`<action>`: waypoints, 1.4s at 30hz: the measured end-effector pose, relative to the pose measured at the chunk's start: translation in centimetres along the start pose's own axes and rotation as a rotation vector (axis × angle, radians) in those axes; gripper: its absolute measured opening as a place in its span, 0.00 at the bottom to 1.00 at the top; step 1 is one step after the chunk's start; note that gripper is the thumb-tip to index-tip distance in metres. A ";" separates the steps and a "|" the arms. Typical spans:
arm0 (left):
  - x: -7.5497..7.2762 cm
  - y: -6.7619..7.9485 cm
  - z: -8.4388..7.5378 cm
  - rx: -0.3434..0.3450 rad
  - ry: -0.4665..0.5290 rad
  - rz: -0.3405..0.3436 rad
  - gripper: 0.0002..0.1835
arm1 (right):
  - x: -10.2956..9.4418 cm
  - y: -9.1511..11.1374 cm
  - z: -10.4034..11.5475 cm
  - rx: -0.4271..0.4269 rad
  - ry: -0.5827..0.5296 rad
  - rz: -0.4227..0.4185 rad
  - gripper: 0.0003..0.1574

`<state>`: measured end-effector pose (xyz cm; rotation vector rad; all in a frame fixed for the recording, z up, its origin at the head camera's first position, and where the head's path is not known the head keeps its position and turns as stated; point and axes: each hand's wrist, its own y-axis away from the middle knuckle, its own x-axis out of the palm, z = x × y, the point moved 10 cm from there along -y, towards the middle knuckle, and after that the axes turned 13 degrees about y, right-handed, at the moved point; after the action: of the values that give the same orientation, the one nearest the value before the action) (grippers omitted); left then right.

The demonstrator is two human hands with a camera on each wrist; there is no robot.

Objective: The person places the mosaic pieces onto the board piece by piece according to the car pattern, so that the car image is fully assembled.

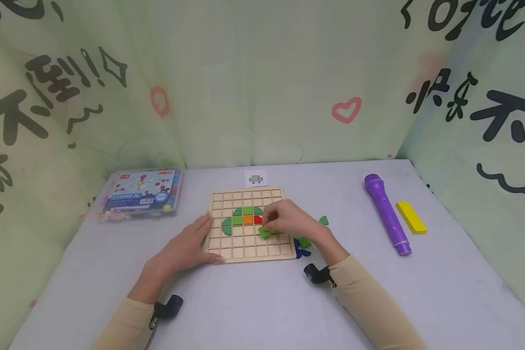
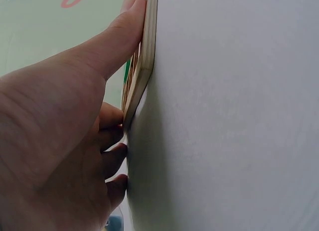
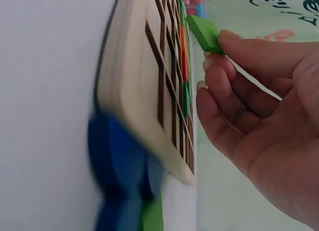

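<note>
A wooden grid board (image 1: pixel 238 252) lies on the white table. In its cells sit green pieces (image 1: pixel 237 220), an orange square (image 1: pixel 248 219) and a red piece (image 1: pixel 257 219). My left hand (image 1: pixel 179 247) rests at the board's left side, its thumb (image 2: pixel 122 34) on the near edge and its fingers spread along the side. Over the board, my right hand (image 1: pixel 290 219) pinches a green square tile (image 3: pixel 203 33) between thumb and fingers. The tile is tilted and raised off the grid in the right wrist view. Blue pieces (image 3: pixel 117 153) lie beside the board's near right corner.
Loose green pieces (image 1: pixel 305 242) lie right of the board, partly behind the right wrist. A small pattern card (image 1: pixel 255 178) is beyond the board. A clear plastic box (image 1: pixel 142 193) stands at the back left. To the right lie a purple microphone-shaped stick (image 1: pixel 387 214) and a yellow block (image 1: pixel 411 218).
</note>
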<state>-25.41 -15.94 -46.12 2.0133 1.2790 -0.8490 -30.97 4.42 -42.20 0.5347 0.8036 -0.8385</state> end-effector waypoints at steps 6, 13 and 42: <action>-0.1 0.1 0.0 0.005 0.006 0.000 0.64 | 1.4 -1.8 2.3 -0.032 -0.037 -0.064 0.06; 0.0 0.0 -0.3 0.019 0.024 0.003 0.65 | 1.8 -2.9 3.7 -0.002 0.035 -0.193 0.08; -0.4 0.2 -0.7 0.000 0.003 0.005 0.63 | 1.1 1.3 2.1 -0.047 0.205 -0.108 0.10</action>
<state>-25.19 -15.71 -45.35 2.0181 1.2756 -0.8440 -28.57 3.23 -41.70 0.5450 1.0451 -0.8707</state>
